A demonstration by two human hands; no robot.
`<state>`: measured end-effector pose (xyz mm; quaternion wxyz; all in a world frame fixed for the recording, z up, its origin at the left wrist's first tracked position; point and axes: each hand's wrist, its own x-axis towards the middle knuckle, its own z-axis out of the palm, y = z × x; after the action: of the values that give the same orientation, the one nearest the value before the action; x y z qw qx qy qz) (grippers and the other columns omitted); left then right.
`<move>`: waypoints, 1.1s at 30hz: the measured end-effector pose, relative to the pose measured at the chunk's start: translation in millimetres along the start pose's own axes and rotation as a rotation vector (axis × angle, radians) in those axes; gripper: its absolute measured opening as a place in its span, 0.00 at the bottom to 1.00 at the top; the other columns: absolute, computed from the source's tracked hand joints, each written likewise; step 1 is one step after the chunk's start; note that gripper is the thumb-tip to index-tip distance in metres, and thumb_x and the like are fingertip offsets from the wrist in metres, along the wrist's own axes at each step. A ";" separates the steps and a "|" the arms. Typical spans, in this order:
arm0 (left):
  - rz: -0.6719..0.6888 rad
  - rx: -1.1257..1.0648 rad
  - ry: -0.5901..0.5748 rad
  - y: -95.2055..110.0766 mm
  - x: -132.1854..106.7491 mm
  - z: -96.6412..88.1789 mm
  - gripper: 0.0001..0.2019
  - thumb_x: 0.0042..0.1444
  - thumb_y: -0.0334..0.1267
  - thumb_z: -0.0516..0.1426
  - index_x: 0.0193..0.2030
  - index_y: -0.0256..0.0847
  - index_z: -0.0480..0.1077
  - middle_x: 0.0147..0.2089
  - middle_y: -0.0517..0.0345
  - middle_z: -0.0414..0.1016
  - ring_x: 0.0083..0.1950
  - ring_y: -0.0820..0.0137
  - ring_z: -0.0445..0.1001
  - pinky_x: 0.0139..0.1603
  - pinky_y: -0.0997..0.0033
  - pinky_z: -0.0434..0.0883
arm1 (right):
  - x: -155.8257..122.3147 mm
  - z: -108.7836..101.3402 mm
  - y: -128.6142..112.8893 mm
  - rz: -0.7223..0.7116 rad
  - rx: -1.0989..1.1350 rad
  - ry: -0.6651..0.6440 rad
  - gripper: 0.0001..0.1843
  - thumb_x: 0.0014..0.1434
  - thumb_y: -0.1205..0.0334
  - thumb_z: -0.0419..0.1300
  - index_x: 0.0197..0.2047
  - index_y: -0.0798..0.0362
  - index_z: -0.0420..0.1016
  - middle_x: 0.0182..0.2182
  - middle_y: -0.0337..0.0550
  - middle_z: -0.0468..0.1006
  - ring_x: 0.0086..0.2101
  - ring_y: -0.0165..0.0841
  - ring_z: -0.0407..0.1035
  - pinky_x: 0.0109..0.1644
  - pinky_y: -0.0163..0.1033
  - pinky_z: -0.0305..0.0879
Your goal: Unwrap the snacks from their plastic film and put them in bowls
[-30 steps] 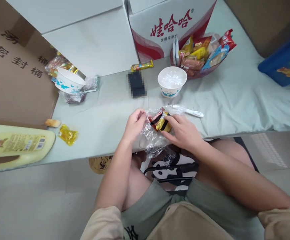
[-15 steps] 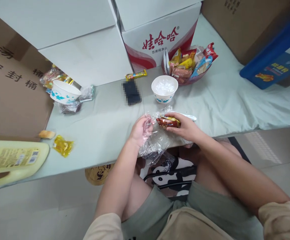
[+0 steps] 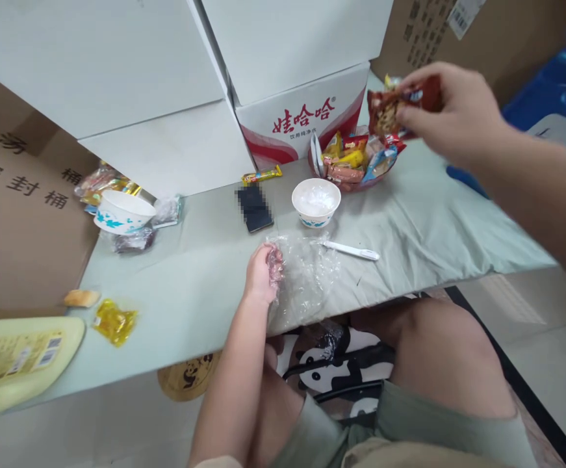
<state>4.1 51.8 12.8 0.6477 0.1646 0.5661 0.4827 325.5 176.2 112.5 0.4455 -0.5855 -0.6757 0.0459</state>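
My left hand (image 3: 262,273) is closed on the edge of a clear plastic bag (image 3: 305,281) that lies crumpled at the near edge of the table. My right hand (image 3: 451,110) is raised at the upper right, fingers shut on a red and brown snack packet (image 3: 390,107), held above a pink bowl of wrapped snacks (image 3: 355,162). A white paper bowl (image 3: 316,202) with a blue pattern stands just beyond the bag. A white plastic spoon (image 3: 351,251) lies to the bag's right.
A dark phone (image 3: 255,207) and a yellow snack bar (image 3: 262,175) lie near white cartons (image 3: 283,123). At the left are a second bowl (image 3: 123,212), small wrapped snacks, a yellow packet (image 3: 114,322) and a large yellow bottle (image 3: 17,361). A blue box (image 3: 560,97) sits far right.
My right hand lifted the snack packet out of the plastic bag and carried it up and right, over the snack bowl. My left hand stayed on the bag. The camera tilted upward.
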 end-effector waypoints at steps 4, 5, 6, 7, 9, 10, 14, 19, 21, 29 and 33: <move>-0.021 -0.013 -0.019 3.1 3.4 -1.7 0.10 0.44 0.36 0.59 0.31 0.42 0.61 0.21 0.70 0.63 0.15 0.82 0.54 0.14 0.82 0.44 | 79.7 24.3 12.7 0.084 -0.292 -0.335 0.26 0.49 0.56 0.68 0.50 0.62 0.85 0.30 0.36 0.83 0.29 0.20 0.71 0.31 0.29 0.55; -0.023 -0.015 -0.022 3.8 4.6 -2.3 0.10 0.43 0.36 0.59 0.31 0.42 0.61 0.21 0.70 0.63 0.15 0.82 0.54 0.14 0.82 0.44 | 91.8 34.7 15.4 0.090 -0.305 -0.397 0.27 0.46 0.57 0.69 0.48 0.63 0.85 0.28 0.35 0.83 0.29 0.19 0.72 0.30 0.28 0.53; -0.024 -0.013 -0.025 4.4 6.0 -2.9 0.10 0.43 0.36 0.59 0.31 0.42 0.61 0.21 0.70 0.63 0.15 0.82 0.54 0.14 0.82 0.44 | 101.5 45.7 17.8 0.079 -0.307 -0.443 0.27 0.43 0.57 0.69 0.46 0.63 0.86 0.26 0.34 0.82 0.29 0.19 0.72 0.29 0.27 0.51; -0.026 -0.009 -0.028 4.9 7.8 -3.5 0.10 0.42 0.35 0.59 0.31 0.41 0.61 0.21 0.69 0.63 0.15 0.82 0.54 0.14 0.82 0.44 | 109.2 56.8 20.0 0.060 -0.305 -0.469 0.28 0.40 0.58 0.70 0.45 0.63 0.86 0.26 0.33 0.82 0.29 0.19 0.72 0.28 0.25 0.50; -0.034 -0.002 -0.027 5.9 12.0 -4.9 0.10 0.42 0.35 0.60 0.30 0.41 0.62 0.21 0.69 0.64 0.15 0.83 0.54 0.15 0.82 0.44 | 121.0 77.0 24.3 0.029 -0.301 -0.498 0.30 0.39 0.59 0.70 0.47 0.61 0.86 0.31 0.34 0.84 0.31 0.18 0.74 0.28 0.22 0.49; -0.039 0.000 -0.025 6.4 14.2 -5.7 0.10 0.42 0.35 0.60 0.30 0.41 0.62 0.21 0.69 0.64 0.16 0.83 0.53 0.15 0.82 0.44 | 125.8 85.2 26.8 0.023 -0.301 -0.507 0.30 0.40 0.59 0.69 0.49 0.61 0.85 0.34 0.35 0.85 0.34 0.18 0.76 0.28 0.21 0.49; -0.050 -0.007 -0.020 9.5 20.5 -8.3 0.12 0.42 0.37 0.62 0.30 0.41 0.61 0.21 0.69 0.63 0.16 0.83 0.53 0.15 0.82 0.44 | 139.2 99.3 40.8 0.068 -0.338 -0.546 0.30 0.42 0.59 0.66 0.49 0.64 0.84 0.42 0.39 0.85 0.50 0.23 0.75 0.30 0.20 0.49; -0.062 0.009 -0.015 11.3 23.0 -7.4 0.14 0.40 0.38 0.63 0.31 0.41 0.62 0.21 0.69 0.63 0.16 0.84 0.54 0.15 0.84 0.46 | 137.1 82.2 62.0 0.123 -0.383 -0.486 0.23 0.48 0.69 0.66 0.50 0.62 0.85 0.47 0.40 0.85 0.55 0.32 0.74 0.53 0.35 0.64; -0.059 0.021 -0.012 10.0 23.9 -6.1 0.15 0.40 0.39 0.63 0.31 0.41 0.62 0.21 0.70 0.63 0.16 0.84 0.54 0.15 0.84 0.46 | 131.5 72.7 69.3 0.135 -0.384 -0.408 0.29 0.52 0.73 0.66 0.59 0.61 0.79 0.54 0.48 0.82 0.55 0.33 0.74 0.60 0.42 0.64; -0.060 0.044 -0.006 4.1 21.8 -4.3 0.16 0.38 0.41 0.64 0.30 0.41 0.62 0.21 0.70 0.64 0.16 0.85 0.53 0.14 0.84 0.45 | 115.0 75.3 106.0 0.186 -0.412 -0.452 0.21 0.48 0.62 0.74 0.47 0.58 0.85 0.36 0.39 0.86 0.36 0.25 0.75 0.54 0.43 0.66; -0.046 0.051 -0.009 4.1 19.2 -5.5 0.16 0.36 0.40 0.64 0.30 0.41 0.63 0.21 0.70 0.64 0.16 0.84 0.54 0.14 0.83 0.46 | 115.2 82.8 131.9 0.106 -0.427 -0.485 0.18 0.56 0.58 0.67 0.42 0.66 0.84 0.37 0.40 0.86 0.35 0.22 0.76 0.45 0.36 0.63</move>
<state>-4.6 67.5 3.2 0.6567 0.1699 0.5790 0.4524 379.7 351.0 49.1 0.1360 -0.6720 -0.7251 0.0644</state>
